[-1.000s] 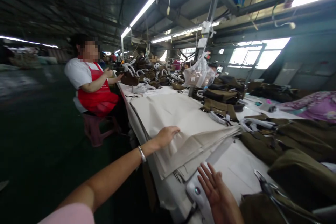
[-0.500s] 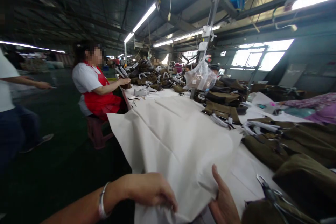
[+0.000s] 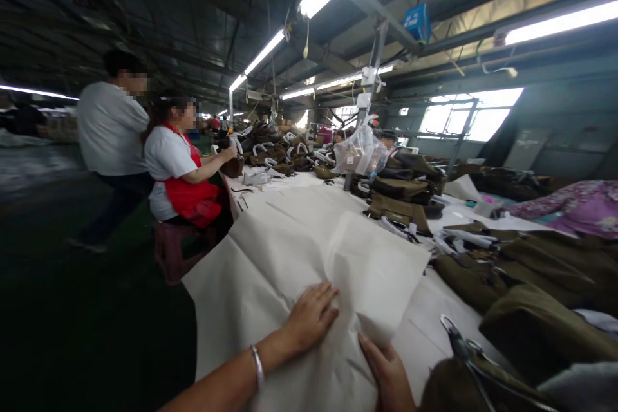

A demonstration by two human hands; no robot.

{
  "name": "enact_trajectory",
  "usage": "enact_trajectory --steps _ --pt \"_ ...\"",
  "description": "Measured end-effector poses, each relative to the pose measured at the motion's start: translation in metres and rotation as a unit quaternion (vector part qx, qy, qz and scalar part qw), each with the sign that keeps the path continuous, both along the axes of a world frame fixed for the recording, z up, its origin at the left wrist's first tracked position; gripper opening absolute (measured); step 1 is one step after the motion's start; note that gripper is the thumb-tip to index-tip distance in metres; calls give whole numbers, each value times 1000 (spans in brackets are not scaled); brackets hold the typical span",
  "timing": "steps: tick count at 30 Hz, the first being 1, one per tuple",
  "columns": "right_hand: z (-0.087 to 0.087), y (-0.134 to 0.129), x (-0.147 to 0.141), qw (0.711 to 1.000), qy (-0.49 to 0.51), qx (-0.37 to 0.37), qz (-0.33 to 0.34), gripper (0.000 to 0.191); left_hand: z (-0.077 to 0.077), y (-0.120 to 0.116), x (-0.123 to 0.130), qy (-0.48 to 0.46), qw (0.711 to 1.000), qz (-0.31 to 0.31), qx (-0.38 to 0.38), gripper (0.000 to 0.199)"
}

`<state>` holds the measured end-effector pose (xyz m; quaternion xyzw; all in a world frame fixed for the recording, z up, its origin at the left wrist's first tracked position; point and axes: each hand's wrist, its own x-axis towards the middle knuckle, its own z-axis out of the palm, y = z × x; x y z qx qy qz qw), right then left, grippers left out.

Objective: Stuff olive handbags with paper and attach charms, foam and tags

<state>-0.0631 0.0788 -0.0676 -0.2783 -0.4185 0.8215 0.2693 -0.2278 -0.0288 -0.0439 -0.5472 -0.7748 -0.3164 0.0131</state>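
A large sheet of off-white paper (image 3: pixel 270 251), creased and buckled, spreads over the near end of the table and hangs past its left edge. My left hand (image 3: pixel 311 318), with a silver bangle at the wrist, lies on the paper with its fingers stretched out, holding nothing. Lower down to the right, my right hand (image 3: pixel 389 370) closes on a raised fold of the same sheet. Some of its fingers are hidden. Close by on the right lies an olive-brown bag (image 3: pixel 456 380) with a metal clip on its strap.
More olive bags (image 3: pixel 545 315) are piled along the right side, and others with white-wrapped handles crowd the far end. A post wrapped with a clear plastic bag (image 3: pixel 362 149) rises mid-table. A seated co-worker in a red apron (image 3: pixel 196 187) handles a bag; another person walks behind.
My left hand has moved up and right, from the paper's near part onto its middle, fingers now extended. My right hand has closed on a fold. The walking person has come behind the seated co-worker.
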Motion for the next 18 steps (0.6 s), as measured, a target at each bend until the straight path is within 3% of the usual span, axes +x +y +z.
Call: enact_trajectory --steps 4,11,18 --pt "-9 -2 -2 999 -2 9 -48 64 -16 5 2 28 999 18 18 41" --pt "6 0 4 999 -13 -1 -43 70 -15 7 6 43 997 48 53 33" --pt "14 0 1 997 -12 63 -47 72 -14 10 9 48 996 58 56 33"
